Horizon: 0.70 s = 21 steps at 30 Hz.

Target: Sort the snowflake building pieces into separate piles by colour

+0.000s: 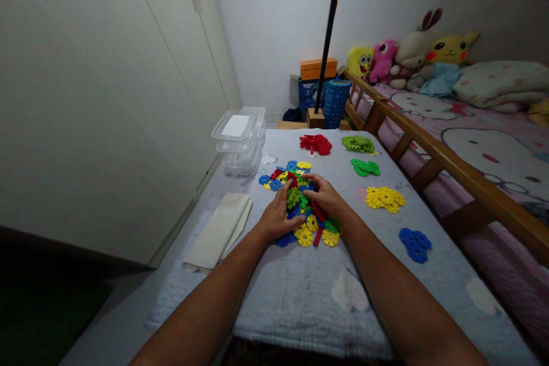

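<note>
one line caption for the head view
Both hands dig into mixed snowflake discs beside sorted colour piles.

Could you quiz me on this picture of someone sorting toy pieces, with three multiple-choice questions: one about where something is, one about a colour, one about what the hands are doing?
1. Where do the clear plastic containers stand?
A. On the bed
B. At the mat's far left corner
C. In the person's lap

2. What colour is the sorted pile nearest the person on the right side of the mat?
A. Blue
B. Red
C. Yellow

3. What are the left hand and right hand doing?
A. Resting off the mat
B. Lifting a container
C. Resting on the mixed pile

Answers: 1 B, they sit beside the folded cloth's far end. 2 A, the blue pile lies closest. 3 C, both hands rest on the multicoloured pieces.
</note>
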Each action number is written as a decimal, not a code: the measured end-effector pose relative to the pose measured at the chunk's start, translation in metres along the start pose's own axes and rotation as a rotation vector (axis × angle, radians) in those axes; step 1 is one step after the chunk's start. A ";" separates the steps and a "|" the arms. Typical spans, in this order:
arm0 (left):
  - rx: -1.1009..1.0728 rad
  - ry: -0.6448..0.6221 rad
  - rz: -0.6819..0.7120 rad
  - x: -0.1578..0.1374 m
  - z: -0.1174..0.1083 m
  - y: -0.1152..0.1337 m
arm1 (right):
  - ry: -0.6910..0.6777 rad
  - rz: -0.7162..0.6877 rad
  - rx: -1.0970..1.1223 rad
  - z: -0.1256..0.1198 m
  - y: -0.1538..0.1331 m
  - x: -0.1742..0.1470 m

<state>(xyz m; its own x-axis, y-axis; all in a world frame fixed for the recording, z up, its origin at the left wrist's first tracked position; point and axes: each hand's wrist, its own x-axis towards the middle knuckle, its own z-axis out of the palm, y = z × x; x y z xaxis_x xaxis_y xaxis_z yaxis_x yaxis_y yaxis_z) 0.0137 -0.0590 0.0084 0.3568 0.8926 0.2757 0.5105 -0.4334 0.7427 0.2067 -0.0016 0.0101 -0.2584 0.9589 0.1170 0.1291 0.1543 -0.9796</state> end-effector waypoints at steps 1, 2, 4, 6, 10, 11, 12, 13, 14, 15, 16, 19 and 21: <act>-0.004 -0.011 0.005 0.000 0.000 0.001 | -0.008 -0.014 -0.027 0.000 0.001 0.000; -0.008 -0.021 0.013 0.000 0.000 0.002 | -0.008 -0.028 -0.052 0.001 0.001 0.000; -0.014 -0.028 0.036 0.000 0.001 0.003 | 0.014 -0.049 -0.093 0.002 0.002 0.001; -0.015 -0.008 0.052 0.000 0.002 0.003 | 0.057 -0.056 -0.112 0.002 0.002 0.001; -0.031 0.068 0.023 -0.001 0.004 0.000 | 0.161 -0.051 -0.144 -0.003 -0.003 0.000; -0.041 0.084 0.008 -0.002 0.004 -0.001 | 0.186 -0.052 -0.154 -0.005 -0.006 -0.001; -0.050 0.099 -0.006 -0.002 0.004 -0.002 | 0.208 -0.053 -0.164 -0.006 -0.008 -0.001; -0.059 0.115 -0.019 -0.002 0.003 -0.002 | 0.229 -0.058 -0.173 -0.007 -0.012 -0.002; -0.065 0.130 -0.028 -0.002 0.003 -0.003 | 0.250 -0.070 -0.183 -0.007 -0.015 -0.003; -0.069 0.144 -0.034 -0.003 0.002 -0.003 | 0.271 -0.089 -0.195 -0.007 -0.019 -0.004; -0.072 0.156 -0.038 -0.003 0.002 -0.003 | 0.293 -0.116 -0.213 -0.005 -0.022 -0.005; -0.076 0.170 -0.044 -0.004 0.001 -0.004 | 0.333 -0.237 -0.291 0.003 -0.032 -0.006; -0.074 0.173 -0.047 -0.004 0.001 -0.005 | 0.297 -0.311 -0.338 0.011 -0.035 -0.005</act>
<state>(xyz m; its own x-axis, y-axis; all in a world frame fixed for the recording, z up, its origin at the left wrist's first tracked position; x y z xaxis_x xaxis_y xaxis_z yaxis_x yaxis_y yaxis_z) 0.0106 -0.0607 0.0031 0.1908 0.9224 0.3358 0.4626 -0.3862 0.7980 0.1930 -0.0146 0.0424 -0.0587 0.8742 0.4820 0.4027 0.4625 -0.7899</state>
